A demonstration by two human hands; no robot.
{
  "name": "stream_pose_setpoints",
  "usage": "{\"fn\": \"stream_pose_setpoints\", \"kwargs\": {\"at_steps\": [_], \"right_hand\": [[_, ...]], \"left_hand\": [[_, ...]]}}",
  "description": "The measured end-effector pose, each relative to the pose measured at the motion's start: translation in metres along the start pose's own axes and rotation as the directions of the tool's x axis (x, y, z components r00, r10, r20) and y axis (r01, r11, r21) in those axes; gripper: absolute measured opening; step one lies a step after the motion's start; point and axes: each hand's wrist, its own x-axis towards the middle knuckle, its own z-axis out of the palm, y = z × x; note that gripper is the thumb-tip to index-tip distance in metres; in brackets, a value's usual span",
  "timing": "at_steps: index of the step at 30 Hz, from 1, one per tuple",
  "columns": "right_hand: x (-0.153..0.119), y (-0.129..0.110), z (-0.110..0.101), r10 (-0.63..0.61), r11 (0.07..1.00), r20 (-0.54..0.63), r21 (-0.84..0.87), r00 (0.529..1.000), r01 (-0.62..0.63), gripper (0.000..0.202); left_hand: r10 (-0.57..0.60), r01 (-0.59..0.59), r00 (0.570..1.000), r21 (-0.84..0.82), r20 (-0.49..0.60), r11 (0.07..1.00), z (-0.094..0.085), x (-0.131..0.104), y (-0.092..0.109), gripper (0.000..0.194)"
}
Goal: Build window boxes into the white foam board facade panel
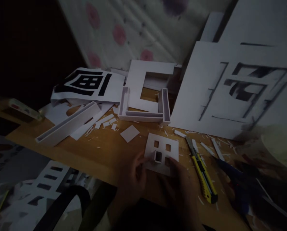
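Observation:
At the table's front edge a white foam-board panel with square cut-outs lies between my hands. A small white box-shaped frame stands up from its lower left cut-out. My left hand is curled, thumb and fingers closed at the panel's left edge beside the frame. My right hand grips the panel's lower right edge, its fingertips over the lower right cut-out. Dim light makes the fingers hard to see. Right of the panel lies a yellow utility knife; a loose white square lies to the left.
Behind stands a white U-shaped assembly of strips. A long white channel piece and a printed sheet are at left. Large cut boards lean at right. A dark blue glue gun lies right. Scraps litter the wooden table.

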Motion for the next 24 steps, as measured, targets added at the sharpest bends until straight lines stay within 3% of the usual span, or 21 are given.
{"fn": "stream_pose_setpoints", "kwargs": {"at_steps": [3,7,11,16,18,21,24], "right_hand": [[0.012,0.000,0.001,0.019,0.999,0.005,0.028,1.000,-0.019,0.049],[0.026,-0.006,0.002,0.013,0.997,0.061,0.073,0.998,-0.017,0.047],[0.031,-0.010,0.001,0.021,0.995,0.102,0.091,0.995,-0.031,0.046],[0.031,-0.012,0.000,0.033,0.994,0.119,0.102,0.992,-0.045,0.044],[0.031,-0.012,0.000,0.026,0.994,0.116,0.101,0.993,-0.038,0.045],[0.030,-0.012,0.001,-0.001,0.993,0.099,0.116,0.995,-0.010,0.045],[0.030,-0.011,0.003,-0.011,0.990,0.084,0.139,0.996,-0.001,0.044]], "left_hand": [[0.088,-0.088,0.996,0.008,-0.015,0.996,0.011,-0.002,-0.015,0.052],[0.152,-0.152,0.988,-0.018,-0.009,0.988,0.012,0.009,-0.017,0.059],[0.147,-0.144,0.988,-0.054,0.050,0.988,0.012,0.016,-0.015,0.064],[0.137,-0.136,0.990,-0.033,0.023,0.990,0.014,0.015,-0.015,0.064],[0.174,-0.174,0.985,-0.007,-0.021,0.985,0.010,0.014,-0.010,0.058],[0.233,-0.228,0.966,0.053,-0.111,0.972,0.003,0.016,0.002,0.030],[0.179,-0.182,0.970,0.000,-0.166,0.983,-0.003,0.024,0.012,0.017]]}}
